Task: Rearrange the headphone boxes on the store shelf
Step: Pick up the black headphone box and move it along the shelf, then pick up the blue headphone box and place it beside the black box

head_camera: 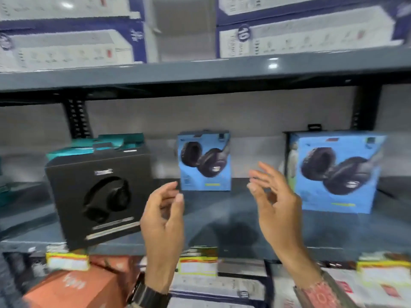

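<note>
A black headphone box [100, 196] stands at the front left of the grey shelf [222, 236], with teal boxes [97, 144] behind it. A small blue headphone box [204, 161] stands upright far back in the middle. A larger blue headphone box [338, 172] stands at the right. My left hand [162, 227] hovers beside the black box's right edge, fingers curled and apart, holding nothing. My right hand [273, 205] is raised left of the large blue box, fingers spread, empty. Both hands frame the gap in front of the small blue box.
The shelf above [200, 70] carries white and navy power-strip boxes [307, 38]. Yellow price tags [198, 261] line the shelf's front edge. Below are an orange box [75, 287] and more white boxes [378, 290]. Black shelf brackets [77, 118] stand at the back.
</note>
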Demonstrator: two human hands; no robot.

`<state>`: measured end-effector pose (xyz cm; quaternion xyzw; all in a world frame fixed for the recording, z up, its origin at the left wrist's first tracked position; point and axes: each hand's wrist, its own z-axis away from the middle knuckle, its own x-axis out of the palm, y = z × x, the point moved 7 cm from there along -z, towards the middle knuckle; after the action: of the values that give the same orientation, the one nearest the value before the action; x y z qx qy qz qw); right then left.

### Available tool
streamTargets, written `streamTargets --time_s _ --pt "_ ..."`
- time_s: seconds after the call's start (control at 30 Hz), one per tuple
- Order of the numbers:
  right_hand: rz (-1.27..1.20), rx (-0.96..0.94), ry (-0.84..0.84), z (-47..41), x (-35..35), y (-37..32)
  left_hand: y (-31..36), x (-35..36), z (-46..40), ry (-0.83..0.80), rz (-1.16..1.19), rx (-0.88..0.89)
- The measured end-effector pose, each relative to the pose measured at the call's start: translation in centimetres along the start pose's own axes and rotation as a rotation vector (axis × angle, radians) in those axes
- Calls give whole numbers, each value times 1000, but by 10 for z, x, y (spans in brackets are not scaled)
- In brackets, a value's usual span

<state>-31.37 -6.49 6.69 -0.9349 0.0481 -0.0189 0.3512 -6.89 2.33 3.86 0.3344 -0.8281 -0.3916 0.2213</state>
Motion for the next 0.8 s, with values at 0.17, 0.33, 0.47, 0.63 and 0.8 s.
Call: streamTargets --time_s 0.17,0.33,0.47,0.63,0.8 --pt "267 -66 340 -30 -163 27 29 170 33 -450 134 -70" --pt "408 238 346 -58 -265 105 19 280 70 -731 68 -204" --pt "206 448 176 -73 -273 164 -4 322 73 -801 120 -333" --pt "152 415 18 -80 -247 190 -25 337 70 -805 80 -258" --pt "277 370 87 -68 -242 157 -13 310 68 -724 4 -232"
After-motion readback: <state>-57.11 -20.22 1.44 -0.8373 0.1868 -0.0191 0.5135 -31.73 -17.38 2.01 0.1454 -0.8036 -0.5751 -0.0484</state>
